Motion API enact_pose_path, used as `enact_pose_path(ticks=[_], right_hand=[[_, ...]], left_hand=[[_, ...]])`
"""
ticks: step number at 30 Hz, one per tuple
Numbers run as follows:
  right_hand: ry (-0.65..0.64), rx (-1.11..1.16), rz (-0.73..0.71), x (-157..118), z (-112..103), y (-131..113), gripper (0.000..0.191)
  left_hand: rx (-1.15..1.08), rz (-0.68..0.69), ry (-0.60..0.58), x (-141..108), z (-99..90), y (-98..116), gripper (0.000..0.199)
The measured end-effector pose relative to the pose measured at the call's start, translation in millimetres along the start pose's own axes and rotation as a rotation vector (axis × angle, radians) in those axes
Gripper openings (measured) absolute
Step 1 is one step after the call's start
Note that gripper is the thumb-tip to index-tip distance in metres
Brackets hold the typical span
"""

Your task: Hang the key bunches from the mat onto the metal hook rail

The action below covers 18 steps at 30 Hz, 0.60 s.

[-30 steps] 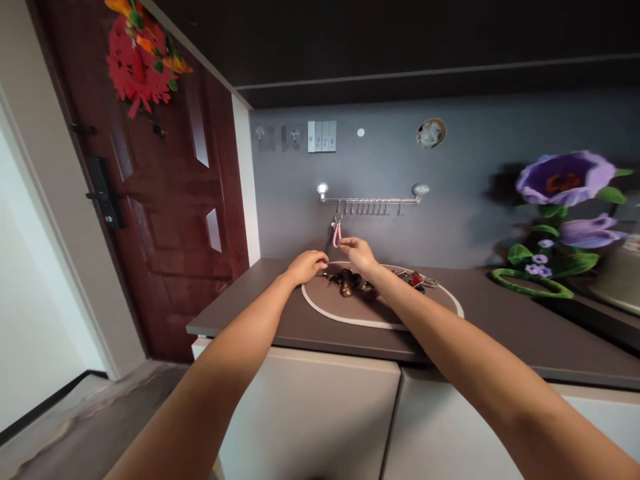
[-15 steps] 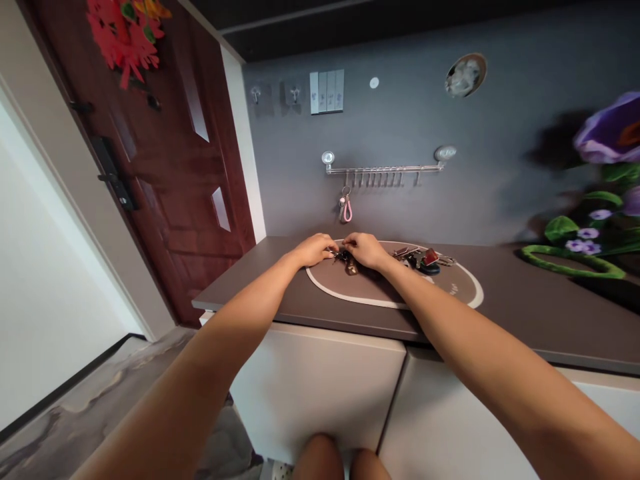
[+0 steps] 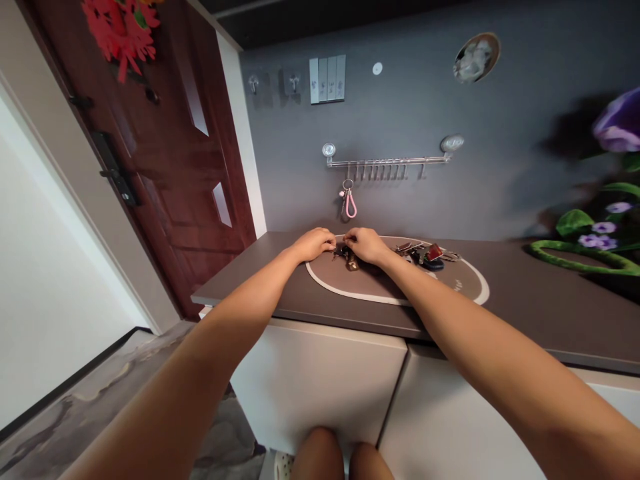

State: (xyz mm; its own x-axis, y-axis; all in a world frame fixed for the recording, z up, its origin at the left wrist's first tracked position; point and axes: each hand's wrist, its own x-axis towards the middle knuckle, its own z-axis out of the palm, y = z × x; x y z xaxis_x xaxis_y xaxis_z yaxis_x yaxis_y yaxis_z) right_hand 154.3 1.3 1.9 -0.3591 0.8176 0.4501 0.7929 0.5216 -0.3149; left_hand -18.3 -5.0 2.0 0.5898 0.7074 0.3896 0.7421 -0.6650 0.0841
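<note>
My left hand [image 3: 315, 245] is over the left end of an oval brown mat [image 3: 373, 288], thumb and fingers pinched at the edge of a small bunch of keys [image 3: 342, 252]. From the other side my right hand [image 3: 367, 245] closes its curled fingers on the same bunch, hiding part of it. A brown key fob [image 3: 353, 263] hangs out below the right fingers and lies on the mat. To the right of that hand is a pile of more keys [image 3: 411, 249], with a red tag [image 3: 434, 252] and a dark round piece [image 3: 433, 264].
The mat lies on a dark countertop [image 3: 300, 293] above white cabinet doors [image 3: 325, 377]. On the wall, a hook rail [image 3: 390, 162] carries a pink key loop [image 3: 351, 205]. Plush flowers [image 3: 597, 237] stand at right; a dark red door [image 3: 175, 167] is at left.
The camera view has shifted slightly, so the wall items sit higher. Both hands stay at the small key bunch with little movement of the fingers.
</note>
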Motion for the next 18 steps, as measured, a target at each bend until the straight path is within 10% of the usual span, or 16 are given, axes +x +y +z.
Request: enact_pose_path(ticks=[11, 18], right_hand=[[-0.050, -0.071, 0.004, -2.3, -4.1, -3.3, 0.020], [-0.047, -0.026, 0.004, -4.9, -8.4, -8.3, 0.022]], left_hand=[[-0.090, -0.076, 0.150, 0.6, -4.1, 0.5, 0.014], [-0.535, -0.234, 0.265, 1.9, -4.3, 5.9, 0.010]])
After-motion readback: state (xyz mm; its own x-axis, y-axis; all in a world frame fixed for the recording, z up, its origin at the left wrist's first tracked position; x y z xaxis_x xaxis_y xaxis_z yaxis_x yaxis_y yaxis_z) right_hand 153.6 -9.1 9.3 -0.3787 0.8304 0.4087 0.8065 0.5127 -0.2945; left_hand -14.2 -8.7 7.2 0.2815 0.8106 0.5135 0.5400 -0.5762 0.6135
